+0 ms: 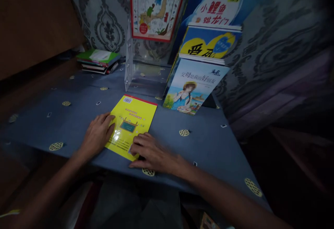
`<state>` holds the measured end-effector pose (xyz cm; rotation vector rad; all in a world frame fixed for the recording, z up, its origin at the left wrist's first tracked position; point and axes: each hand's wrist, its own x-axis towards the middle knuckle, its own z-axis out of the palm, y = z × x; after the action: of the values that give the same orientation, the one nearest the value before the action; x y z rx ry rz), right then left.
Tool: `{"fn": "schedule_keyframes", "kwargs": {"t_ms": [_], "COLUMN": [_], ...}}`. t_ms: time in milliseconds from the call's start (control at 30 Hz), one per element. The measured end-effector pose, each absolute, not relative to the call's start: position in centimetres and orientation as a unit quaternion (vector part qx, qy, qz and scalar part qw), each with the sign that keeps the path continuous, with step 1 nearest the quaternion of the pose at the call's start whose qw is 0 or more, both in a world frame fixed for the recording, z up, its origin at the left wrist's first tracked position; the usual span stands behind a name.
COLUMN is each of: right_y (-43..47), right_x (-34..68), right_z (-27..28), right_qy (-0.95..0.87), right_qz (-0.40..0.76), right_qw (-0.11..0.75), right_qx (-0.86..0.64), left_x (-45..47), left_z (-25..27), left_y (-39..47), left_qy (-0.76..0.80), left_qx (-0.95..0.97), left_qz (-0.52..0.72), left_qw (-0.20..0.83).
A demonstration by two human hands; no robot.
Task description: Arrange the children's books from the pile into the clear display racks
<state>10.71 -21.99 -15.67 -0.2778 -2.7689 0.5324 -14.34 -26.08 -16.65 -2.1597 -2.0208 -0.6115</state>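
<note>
A glossy yellow book with a red spine edge lies flat near the table's front edge, its barcode side up. My left hand rests at its left edge, fingers stretched out and thumb touching the cover. At the lower right corner, my right hand has its fingers curled over the book's edge, with the thumb apart by the bottom edge. The undersides of both hands are hidden.
Behind the book stands a clear acrylic rack holding a red-bordered picture book. To its right, several books rise in tiers, a light-blue one in front. A small stack of books lies at back left on the blue patterned tablecloth.
</note>
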Motion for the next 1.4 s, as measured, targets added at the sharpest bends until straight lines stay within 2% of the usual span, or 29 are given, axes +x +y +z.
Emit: {"fn": "schedule_keyframes", "kwargs": {"t_ms": [467,833,1400], "right_y": [-20.8,-19.6,-17.9], "right_x": [11.6,12.9,14.5], "right_z": [-14.6,-12.4,-12.5], "right_qy": [-0.970,-0.956,-0.938], "right_qz": [0.199,0.231,0.268], "right_qw": [0.094,0.040,0.046], "right_qx": [-0.109,-0.178,-0.213], "left_x": [-14.2,-13.1,-12.0], "left_z": [-17.1,-17.3,-17.0], "left_y": [-26.2,-25.4,-23.7], "left_qy": [-0.632,-0.631,-0.630], "left_qx": [-0.739,-0.744,-0.752], "left_qz": [-0.196,-0.200,-0.176], "left_qw": [0.127,0.087,0.078]}}
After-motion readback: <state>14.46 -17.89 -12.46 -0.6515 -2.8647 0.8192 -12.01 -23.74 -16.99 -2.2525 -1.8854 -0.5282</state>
